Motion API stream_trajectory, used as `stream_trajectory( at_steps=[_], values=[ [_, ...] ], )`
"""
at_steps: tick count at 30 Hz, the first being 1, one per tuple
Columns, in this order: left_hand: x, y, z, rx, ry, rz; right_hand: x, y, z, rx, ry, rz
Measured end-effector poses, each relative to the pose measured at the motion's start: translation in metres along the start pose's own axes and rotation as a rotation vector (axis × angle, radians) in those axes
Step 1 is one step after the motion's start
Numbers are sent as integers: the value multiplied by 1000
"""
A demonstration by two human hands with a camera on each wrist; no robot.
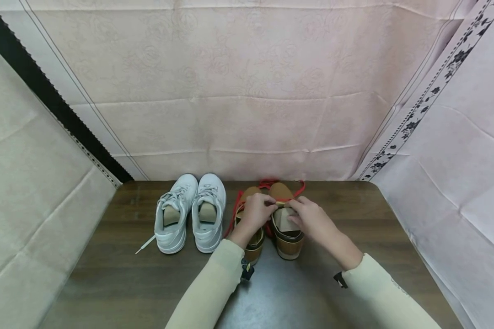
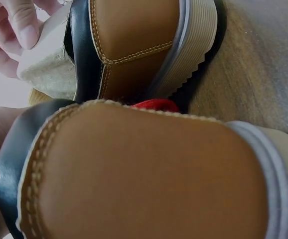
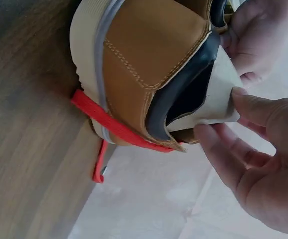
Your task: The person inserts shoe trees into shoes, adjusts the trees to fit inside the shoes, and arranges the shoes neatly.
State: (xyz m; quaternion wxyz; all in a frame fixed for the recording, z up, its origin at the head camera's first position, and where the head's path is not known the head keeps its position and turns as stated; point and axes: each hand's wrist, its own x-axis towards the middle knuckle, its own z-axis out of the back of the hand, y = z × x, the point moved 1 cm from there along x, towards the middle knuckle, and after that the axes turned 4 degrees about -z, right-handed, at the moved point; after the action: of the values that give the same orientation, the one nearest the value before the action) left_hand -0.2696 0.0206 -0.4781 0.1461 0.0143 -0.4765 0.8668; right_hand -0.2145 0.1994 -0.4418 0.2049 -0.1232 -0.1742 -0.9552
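A tan leather shoe with a black collar and red lace stands on the table, its heel toward me. Its pale tongue rises from the opening. My right hand pinches the tongue's right edge between thumb and fingers. At the tongue's left side, my left hand pinches its upper edge; in the left wrist view this hand is mostly hidden behind the matching tan shoe. That second shoe stands just left of the first, partly under my left forearm in the head view.
Two white sneakers stand side by side to the left, one with a loose white lace trailing on the wooden table. Pale patterned cloth hangs behind the table and along both sides. Red lace ends lie near the tan shoes' toes.
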Motion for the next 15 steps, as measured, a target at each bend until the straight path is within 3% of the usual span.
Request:
stream_trajectory(
  at_steps=[7, 15],
  values=[
    [0, 1, -2, 22, -1, -16, -2, -6, -7, 8, 38, -41],
    [0, 0, 0, 61, -9, -27, -3, -2, -15, -41, -103, 37]
  ],
)
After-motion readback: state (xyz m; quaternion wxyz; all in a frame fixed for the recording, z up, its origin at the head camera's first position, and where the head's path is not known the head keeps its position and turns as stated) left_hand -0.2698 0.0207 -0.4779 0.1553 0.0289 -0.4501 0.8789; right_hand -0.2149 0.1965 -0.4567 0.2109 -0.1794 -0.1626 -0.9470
